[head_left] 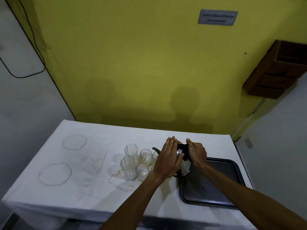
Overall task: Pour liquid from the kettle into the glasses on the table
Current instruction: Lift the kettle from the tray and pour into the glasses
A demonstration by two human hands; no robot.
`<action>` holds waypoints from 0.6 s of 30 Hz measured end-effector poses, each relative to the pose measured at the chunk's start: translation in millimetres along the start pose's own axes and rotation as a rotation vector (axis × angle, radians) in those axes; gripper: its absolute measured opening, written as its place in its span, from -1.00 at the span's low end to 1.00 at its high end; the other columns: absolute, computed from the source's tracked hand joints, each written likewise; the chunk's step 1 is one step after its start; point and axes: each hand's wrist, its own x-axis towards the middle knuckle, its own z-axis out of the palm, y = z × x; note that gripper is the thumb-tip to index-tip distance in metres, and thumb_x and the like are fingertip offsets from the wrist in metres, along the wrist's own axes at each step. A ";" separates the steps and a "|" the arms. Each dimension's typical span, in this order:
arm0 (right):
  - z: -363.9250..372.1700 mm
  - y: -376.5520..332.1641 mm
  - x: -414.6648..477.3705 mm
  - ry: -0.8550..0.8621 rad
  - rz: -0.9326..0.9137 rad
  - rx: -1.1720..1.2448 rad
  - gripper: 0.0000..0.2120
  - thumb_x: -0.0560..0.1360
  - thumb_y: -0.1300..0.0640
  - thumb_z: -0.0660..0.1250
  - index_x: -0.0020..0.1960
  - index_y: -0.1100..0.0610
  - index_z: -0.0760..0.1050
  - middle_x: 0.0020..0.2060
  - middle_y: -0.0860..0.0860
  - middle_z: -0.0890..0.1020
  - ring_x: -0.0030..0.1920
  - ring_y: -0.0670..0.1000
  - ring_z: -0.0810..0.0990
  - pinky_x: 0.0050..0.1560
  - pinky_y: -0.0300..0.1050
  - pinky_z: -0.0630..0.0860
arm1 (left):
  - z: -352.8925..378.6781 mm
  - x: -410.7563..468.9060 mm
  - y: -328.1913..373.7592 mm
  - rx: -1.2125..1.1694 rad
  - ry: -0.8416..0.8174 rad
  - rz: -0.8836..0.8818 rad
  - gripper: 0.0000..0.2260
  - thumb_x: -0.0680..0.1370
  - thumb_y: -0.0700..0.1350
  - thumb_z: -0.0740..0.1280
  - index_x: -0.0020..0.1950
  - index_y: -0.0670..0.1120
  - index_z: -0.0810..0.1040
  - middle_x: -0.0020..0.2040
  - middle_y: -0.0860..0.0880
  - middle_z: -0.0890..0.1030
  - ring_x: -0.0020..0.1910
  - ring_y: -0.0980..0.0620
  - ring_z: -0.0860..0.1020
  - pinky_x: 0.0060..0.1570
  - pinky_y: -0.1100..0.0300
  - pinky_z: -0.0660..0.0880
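Right hand point(196, 154) grips the kettle point(181, 161) handle; left hand point(168, 159) lies flat, open, on its side. Spout points ten o'clock toward the glasses point(132, 161).

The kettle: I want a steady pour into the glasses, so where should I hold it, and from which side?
Grip the kettle by its black top handle, coming from above on the tray side, as the right hand does. The spout points left toward the glasses, so the left hand can steady the body.
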 end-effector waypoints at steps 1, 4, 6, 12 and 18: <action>-0.4 0.8 -0.2 -0.003 0.010 0.034 -0.54 0.60 -0.15 0.21 -0.23 0.18 0.61 -0.24 0.17 0.65 -0.11 0.23 0.61 -0.14 -0.05 0.39 | -0.7 0.3 1.7 0.009 0.006 0.010 -0.44 0.66 0.11 -0.03 0.49 -0.28 0.23 0.53 -0.21 0.22 0.54 -0.12 0.11 0.51 0.05 0.05; -0.9 -0.1 1.7 -0.014 0.037 0.119 -0.55 0.58 -0.13 0.25 -0.24 0.21 0.60 -0.23 0.21 0.66 -0.11 0.24 0.62 -0.12 -0.02 0.39 | -6.5 2.5 8.4 0.002 0.034 0.024 -0.43 0.66 0.12 -0.05 0.47 -0.29 0.26 0.52 -0.22 0.24 0.54 -0.13 0.12 0.49 -0.01 0.10; -1.7 -4.2 2.5 -0.021 0.041 0.174 -0.55 0.57 -0.12 0.27 -0.30 0.21 0.56 -0.27 0.21 0.65 -0.14 0.24 0.61 -0.11 -0.01 0.40 | -13.0 4.5 13.4 0.013 0.071 0.044 -0.46 0.67 0.08 -0.02 0.44 -0.31 0.30 0.49 -0.25 0.28 0.52 -0.15 0.16 0.48 -0.04 0.14; -4.2 -25.4 3.3 -0.066 -0.048 0.191 -0.50 0.57 -0.14 0.28 -0.42 0.16 0.42 -0.42 0.11 0.52 -0.29 0.12 0.47 -0.18 -0.02 0.35 | -28.0 3.4 16.9 -0.001 0.181 -0.005 -0.44 0.65 0.10 -0.02 0.45 -0.31 0.29 0.51 -0.24 0.25 0.54 -0.13 0.10 0.49 -0.02 0.11; 2.0 -52.6 -5.0 -0.093 -0.190 0.051 -0.45 0.57 -0.19 0.25 -0.36 0.24 0.50 -0.36 0.17 0.59 -0.24 0.21 0.55 -0.19 -0.02 0.36 | -36.1 -11.0 11.3 -0.051 0.263 -0.143 -0.39 0.63 0.15 0.01 0.51 -0.28 0.20 0.55 -0.18 0.17 0.55 -0.08 0.03 0.50 0.08 0.03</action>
